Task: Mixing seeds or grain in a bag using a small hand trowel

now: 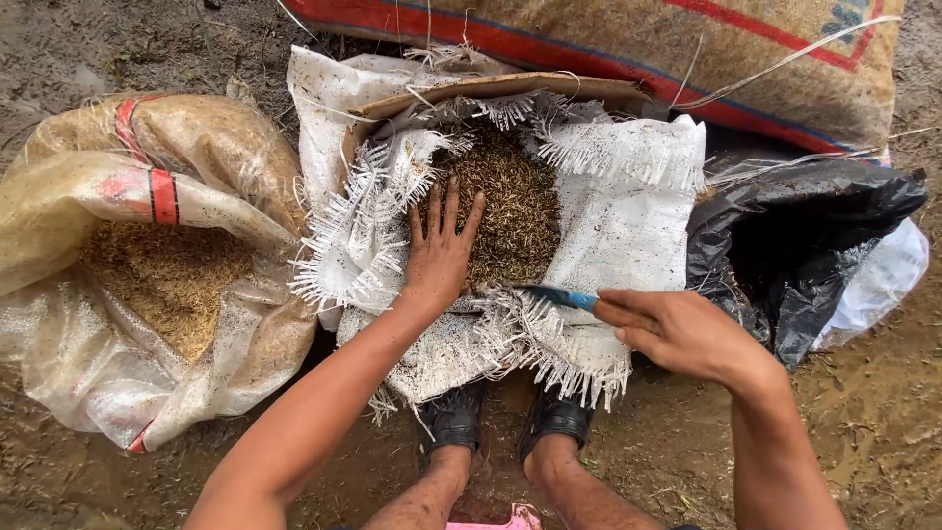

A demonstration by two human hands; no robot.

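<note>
Five fingers (444, 201) of our left hand (439, 253) lie spread and flat, pressing onto the dark, chaffy husk mix (510, 211) that fills the open white woven sack (628, 211) in front of us. The fingers (628, 312) of our right hand (682, 332) are pressed together in a pinch around a slim blue tool (557, 294), whose tip points left along the sack's near rim; we cannot tell what kind of tool it is. The sack's cut edge is frayed into stiff white plastic fringes, speckled with dirt, and a strip of brown cardboard (491, 90) stands inside its far rim. To the left, just beside it, slumps a translucent plastic sack (118, 255) with red stripes, holding pale golden rice husk (167, 275), dry and fine. To the right sits a crumpled, glossy black plastic bag (795, 240) lined with white. Beyond lies a coarse tan sack (687, 44) with red and blue bands. Our dark rubber shoes (451, 417) stand on wet, brown muddy ground (873, 412), outdoors, scattered with husk bits.
</note>
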